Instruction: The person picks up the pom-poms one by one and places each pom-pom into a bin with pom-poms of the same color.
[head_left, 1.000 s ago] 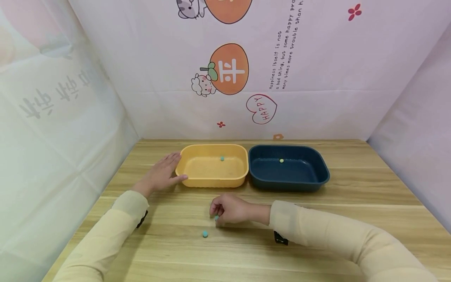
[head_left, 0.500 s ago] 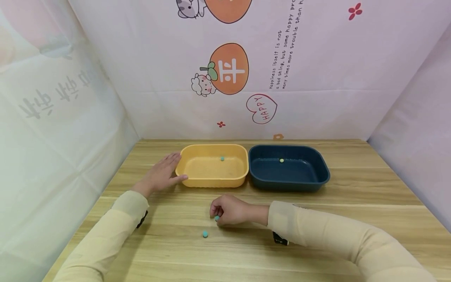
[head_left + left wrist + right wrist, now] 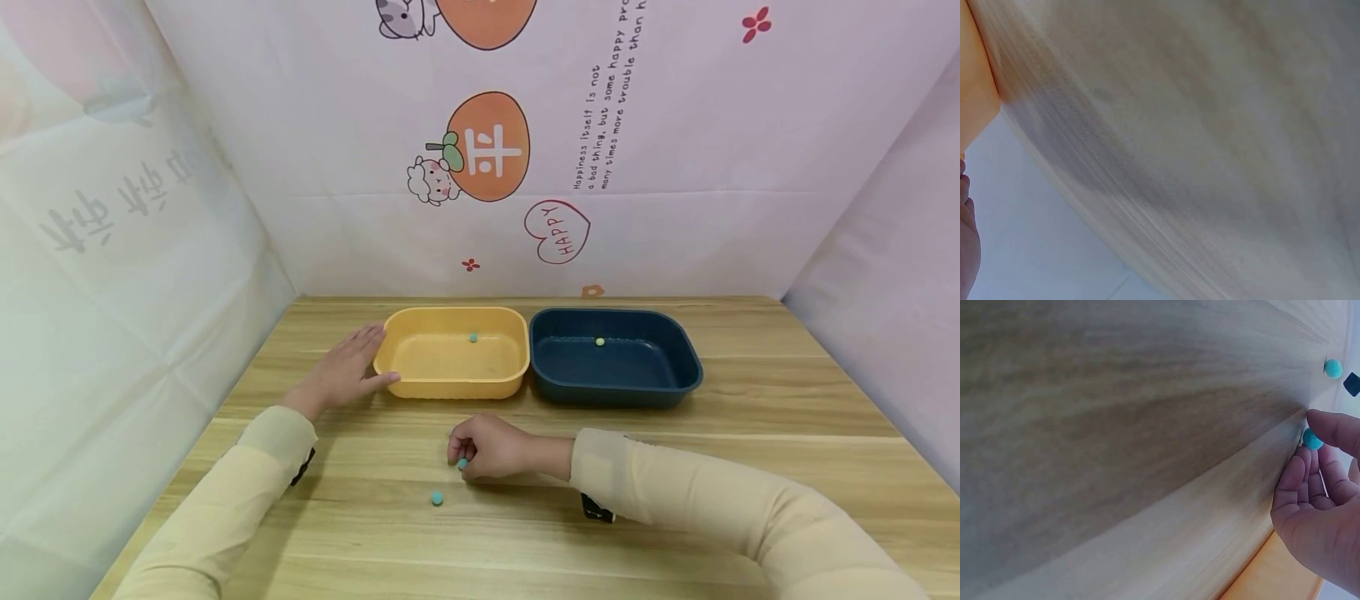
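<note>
In the head view the left hand (image 3: 341, 373) lies against the left end of the yellow tray (image 3: 450, 388), fingers and thumb straight at its rim. The right hand (image 3: 491, 447), fingers curled, pinches a small teal ball (image 3: 462, 464) at the table surface in front of that tray. Seen from the right wrist, the teal ball (image 3: 1312, 439) sits between the thumb and fingers of the right hand (image 3: 1319, 506). A second teal ball (image 3: 437, 498) rests on the table, nearer the person. Another teal ball (image 3: 473, 338) lies inside the yellow tray.
A dark blue tray (image 3: 615, 395) stands directly right of the yellow one, with a pale yellow ball (image 3: 600, 342) inside. Behind both trays rises a printed white cloth (image 3: 360, 242). More cloth hangs at the left and right sides of the wooden table (image 3: 757, 400).
</note>
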`<state>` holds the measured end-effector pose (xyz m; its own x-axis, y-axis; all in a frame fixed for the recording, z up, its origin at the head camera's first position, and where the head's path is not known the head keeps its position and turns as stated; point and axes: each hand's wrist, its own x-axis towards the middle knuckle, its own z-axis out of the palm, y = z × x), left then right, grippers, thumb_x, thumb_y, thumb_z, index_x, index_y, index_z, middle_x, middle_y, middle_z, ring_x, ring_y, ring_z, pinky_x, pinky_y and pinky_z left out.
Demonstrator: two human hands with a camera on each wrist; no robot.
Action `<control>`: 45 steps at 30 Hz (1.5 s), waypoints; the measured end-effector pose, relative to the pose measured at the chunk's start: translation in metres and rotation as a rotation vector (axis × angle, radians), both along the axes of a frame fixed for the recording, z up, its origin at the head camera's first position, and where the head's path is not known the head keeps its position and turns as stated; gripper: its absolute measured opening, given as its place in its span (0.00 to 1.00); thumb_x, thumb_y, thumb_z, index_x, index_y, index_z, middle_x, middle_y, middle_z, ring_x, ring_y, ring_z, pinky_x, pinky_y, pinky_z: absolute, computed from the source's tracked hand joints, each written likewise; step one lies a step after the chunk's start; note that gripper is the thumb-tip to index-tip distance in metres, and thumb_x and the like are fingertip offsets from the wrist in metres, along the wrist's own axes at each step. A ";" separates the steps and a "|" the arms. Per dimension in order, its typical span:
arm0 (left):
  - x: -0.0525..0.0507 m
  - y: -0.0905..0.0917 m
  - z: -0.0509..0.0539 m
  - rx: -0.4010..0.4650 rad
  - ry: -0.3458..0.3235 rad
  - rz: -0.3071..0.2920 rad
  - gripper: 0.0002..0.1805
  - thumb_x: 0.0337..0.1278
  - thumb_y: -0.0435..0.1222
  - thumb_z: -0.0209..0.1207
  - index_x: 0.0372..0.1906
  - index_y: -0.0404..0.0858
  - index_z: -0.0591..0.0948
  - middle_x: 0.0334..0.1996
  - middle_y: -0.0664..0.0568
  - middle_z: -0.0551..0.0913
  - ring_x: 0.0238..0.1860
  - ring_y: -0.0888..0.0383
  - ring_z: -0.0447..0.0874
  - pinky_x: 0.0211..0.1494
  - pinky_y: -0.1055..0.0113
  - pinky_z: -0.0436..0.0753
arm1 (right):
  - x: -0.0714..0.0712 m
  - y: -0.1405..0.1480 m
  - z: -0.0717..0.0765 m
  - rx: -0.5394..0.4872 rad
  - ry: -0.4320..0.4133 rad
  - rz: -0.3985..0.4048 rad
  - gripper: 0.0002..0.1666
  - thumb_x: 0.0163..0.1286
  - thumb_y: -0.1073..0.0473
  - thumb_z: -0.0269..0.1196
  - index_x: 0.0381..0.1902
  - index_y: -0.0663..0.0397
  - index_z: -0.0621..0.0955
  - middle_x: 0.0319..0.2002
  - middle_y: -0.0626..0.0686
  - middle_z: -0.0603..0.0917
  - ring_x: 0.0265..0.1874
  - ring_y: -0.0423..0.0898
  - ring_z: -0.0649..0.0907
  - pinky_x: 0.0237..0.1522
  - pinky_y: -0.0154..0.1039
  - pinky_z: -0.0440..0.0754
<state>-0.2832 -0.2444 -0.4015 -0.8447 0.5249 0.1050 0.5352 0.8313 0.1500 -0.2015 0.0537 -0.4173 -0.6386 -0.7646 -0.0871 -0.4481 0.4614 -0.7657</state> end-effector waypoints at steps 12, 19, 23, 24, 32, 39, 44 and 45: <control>-0.001 -0.001 -0.001 0.006 -0.005 -0.001 0.50 0.66 0.62 0.49 0.74 0.27 0.51 0.74 0.36 0.51 0.75 0.43 0.44 0.75 0.52 0.44 | -0.001 0.005 0.000 -0.054 -0.054 -0.038 0.12 0.53 0.75 0.70 0.33 0.57 0.83 0.31 0.49 0.81 0.30 0.38 0.77 0.34 0.31 0.78; -0.001 -0.001 -0.001 0.004 -0.012 0.001 0.50 0.66 0.62 0.48 0.74 0.27 0.51 0.75 0.36 0.50 0.75 0.43 0.43 0.76 0.52 0.44 | -0.004 0.007 0.002 -0.090 -0.106 -0.076 0.13 0.52 0.76 0.70 0.35 0.60 0.83 0.32 0.51 0.82 0.31 0.41 0.78 0.34 0.32 0.79; -0.001 -0.001 0.000 -0.006 -0.009 0.000 0.51 0.66 0.63 0.47 0.74 0.26 0.50 0.75 0.35 0.50 0.75 0.43 0.43 0.75 0.52 0.43 | -0.006 0.009 0.003 -0.105 -0.102 -0.089 0.13 0.53 0.76 0.70 0.36 0.60 0.82 0.31 0.49 0.82 0.32 0.41 0.78 0.35 0.32 0.80; -0.001 -0.001 0.000 -0.005 -0.010 0.000 0.51 0.66 0.63 0.47 0.74 0.26 0.51 0.75 0.35 0.50 0.75 0.43 0.43 0.76 0.52 0.44 | -0.006 0.009 0.004 -0.110 -0.100 -0.091 0.13 0.53 0.76 0.70 0.36 0.61 0.82 0.31 0.48 0.82 0.32 0.42 0.78 0.35 0.32 0.80; -0.001 -0.001 0.000 -0.003 -0.001 0.005 0.50 0.66 0.61 0.50 0.74 0.27 0.52 0.74 0.36 0.52 0.75 0.44 0.44 0.76 0.54 0.44 | -0.006 0.010 0.012 -0.152 -0.057 -0.106 0.13 0.53 0.76 0.69 0.37 0.65 0.82 0.33 0.52 0.82 0.33 0.43 0.78 0.37 0.33 0.80; -0.001 -0.001 -0.001 -0.001 -0.004 0.006 0.50 0.65 0.61 0.50 0.74 0.27 0.52 0.74 0.36 0.52 0.75 0.44 0.44 0.76 0.54 0.44 | -0.011 0.011 0.026 -0.161 -0.007 -0.133 0.12 0.56 0.73 0.68 0.39 0.64 0.82 0.33 0.53 0.82 0.33 0.43 0.78 0.38 0.35 0.80; 0.000 0.000 -0.001 -0.003 -0.010 0.010 0.50 0.66 0.61 0.49 0.74 0.27 0.52 0.74 0.36 0.51 0.75 0.44 0.44 0.76 0.54 0.43 | -0.018 0.011 0.036 -0.179 0.004 -0.175 0.12 0.57 0.71 0.69 0.40 0.62 0.82 0.34 0.51 0.82 0.34 0.44 0.79 0.40 0.35 0.81; 0.000 0.000 -0.001 -0.003 -0.010 0.010 0.50 0.66 0.61 0.49 0.74 0.27 0.52 0.74 0.36 0.52 0.75 0.44 0.44 0.76 0.54 0.43 | -0.020 0.011 0.039 -0.189 0.011 -0.181 0.11 0.57 0.71 0.69 0.40 0.61 0.82 0.35 0.51 0.82 0.34 0.44 0.79 0.40 0.35 0.81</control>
